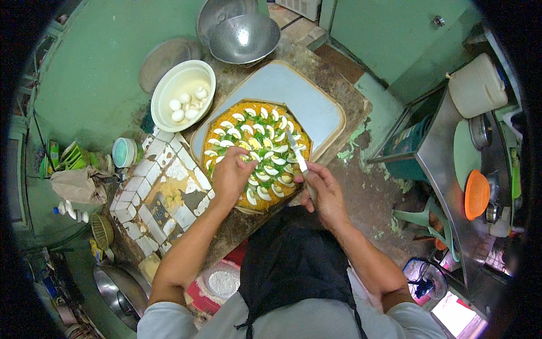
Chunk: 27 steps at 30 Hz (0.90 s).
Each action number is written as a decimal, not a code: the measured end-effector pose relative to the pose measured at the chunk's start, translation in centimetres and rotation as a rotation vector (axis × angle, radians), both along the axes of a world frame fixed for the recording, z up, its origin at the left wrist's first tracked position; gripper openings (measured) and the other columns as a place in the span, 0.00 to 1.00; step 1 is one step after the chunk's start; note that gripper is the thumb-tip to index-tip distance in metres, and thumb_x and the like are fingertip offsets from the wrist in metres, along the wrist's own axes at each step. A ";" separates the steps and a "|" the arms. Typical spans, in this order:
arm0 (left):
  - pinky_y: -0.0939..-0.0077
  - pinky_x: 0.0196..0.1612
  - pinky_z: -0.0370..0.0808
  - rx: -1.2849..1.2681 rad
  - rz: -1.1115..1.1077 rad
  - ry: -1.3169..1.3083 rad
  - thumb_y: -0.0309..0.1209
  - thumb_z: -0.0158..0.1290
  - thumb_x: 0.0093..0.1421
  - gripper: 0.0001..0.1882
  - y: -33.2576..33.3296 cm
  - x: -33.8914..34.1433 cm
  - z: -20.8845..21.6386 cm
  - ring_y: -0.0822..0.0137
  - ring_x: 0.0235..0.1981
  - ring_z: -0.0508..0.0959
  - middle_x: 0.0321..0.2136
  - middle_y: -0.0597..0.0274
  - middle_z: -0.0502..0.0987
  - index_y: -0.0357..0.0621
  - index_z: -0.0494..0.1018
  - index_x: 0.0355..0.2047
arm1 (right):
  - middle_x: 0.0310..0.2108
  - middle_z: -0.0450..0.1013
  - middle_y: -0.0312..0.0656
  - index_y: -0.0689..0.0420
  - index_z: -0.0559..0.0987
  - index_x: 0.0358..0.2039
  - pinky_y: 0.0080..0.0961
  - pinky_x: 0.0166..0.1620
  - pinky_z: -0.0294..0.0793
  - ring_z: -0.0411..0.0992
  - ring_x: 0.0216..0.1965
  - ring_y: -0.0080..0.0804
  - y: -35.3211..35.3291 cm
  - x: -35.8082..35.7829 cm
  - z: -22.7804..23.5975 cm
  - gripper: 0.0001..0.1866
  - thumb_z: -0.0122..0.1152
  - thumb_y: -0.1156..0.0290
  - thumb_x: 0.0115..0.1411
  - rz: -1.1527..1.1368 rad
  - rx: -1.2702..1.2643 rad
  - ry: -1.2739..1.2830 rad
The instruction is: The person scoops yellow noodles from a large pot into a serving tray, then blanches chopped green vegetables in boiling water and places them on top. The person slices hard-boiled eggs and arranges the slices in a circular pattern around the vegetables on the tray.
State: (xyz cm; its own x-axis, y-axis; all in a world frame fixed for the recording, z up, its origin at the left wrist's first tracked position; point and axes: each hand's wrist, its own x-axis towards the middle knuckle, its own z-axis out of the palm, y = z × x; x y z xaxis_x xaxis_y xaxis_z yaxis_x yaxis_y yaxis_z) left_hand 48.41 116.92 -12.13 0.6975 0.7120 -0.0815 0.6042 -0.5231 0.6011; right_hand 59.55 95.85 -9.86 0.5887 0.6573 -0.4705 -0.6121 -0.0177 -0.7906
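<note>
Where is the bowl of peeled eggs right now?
In the head view, the pale bowl of eggs sits upper left, beside the garnished tray of noodles and in front of the metal colander.

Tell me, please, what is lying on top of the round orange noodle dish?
Egg wedges fan out in rings over the noodle dish, with chopped greens between them. The left hand covers part of the near side, so the toppings beneath it cannot be seen.

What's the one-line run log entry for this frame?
left hand: placing egg slice on noodle platter | right hand: holding knife over platter | bowl of peeled eggs: behind-left
</note>
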 end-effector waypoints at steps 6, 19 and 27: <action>0.80 0.33 0.71 -0.204 0.290 -0.422 0.37 0.56 0.61 0.19 5.7 -6.8 1.6 0.75 0.31 0.74 0.30 0.65 0.76 0.40 0.70 0.49 | 0.35 0.76 0.35 0.57 0.72 0.51 0.14 0.25 0.64 0.64 0.22 0.17 -1.4 2.2 -2.0 0.14 0.51 0.68 0.66 -0.040 -0.215 -0.224; 0.69 0.38 0.75 -0.946 0.944 -0.640 0.52 0.45 0.65 0.25 -5.9 -11.2 -5.8 0.68 0.39 0.74 0.40 0.62 0.74 0.45 0.68 0.51 | 0.40 0.77 0.49 0.56 0.79 0.42 0.40 0.45 0.74 0.76 0.41 0.47 22.8 25.5 1.3 0.13 0.58 0.66 0.57 0.436 -0.301 -1.715; 0.70 0.34 0.74 -0.886 1.184 -0.662 0.54 0.47 0.63 0.23 -6.6 -9.3 -7.0 0.72 0.32 0.74 0.33 0.66 0.76 0.47 0.74 0.42 | 0.35 0.78 0.48 0.59 0.79 0.41 0.37 0.43 0.75 0.76 0.37 0.45 32.1 28.4 -0.7 0.14 0.57 0.65 0.58 0.499 -0.030 -1.965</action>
